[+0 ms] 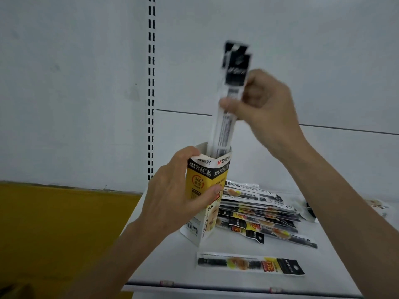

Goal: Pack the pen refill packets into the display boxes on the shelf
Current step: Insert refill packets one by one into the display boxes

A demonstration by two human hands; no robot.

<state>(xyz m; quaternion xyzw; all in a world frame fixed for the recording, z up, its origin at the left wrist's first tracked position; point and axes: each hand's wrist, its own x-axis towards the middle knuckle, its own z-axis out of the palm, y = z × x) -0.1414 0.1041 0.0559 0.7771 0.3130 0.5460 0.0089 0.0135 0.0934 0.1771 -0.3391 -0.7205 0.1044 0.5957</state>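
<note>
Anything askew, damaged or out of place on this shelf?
Nothing damaged. The pile of packets behind the box is loosely fanned, not squared, and one packet lies alone near the shelf edge. The left hand grips the box while the right hand lowers packets in.

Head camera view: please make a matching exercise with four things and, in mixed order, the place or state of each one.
1. display box
2. refill packets in the right hand
3. single packet
4. pile of packets

A. lies alone near the shelf's front edge
B. stacked to the right of the box
C. upright, gripped by the left hand
D. lower ends inside the box's open top

Pairs: 1-C, 2-D, 3-A, 4-B
</note>
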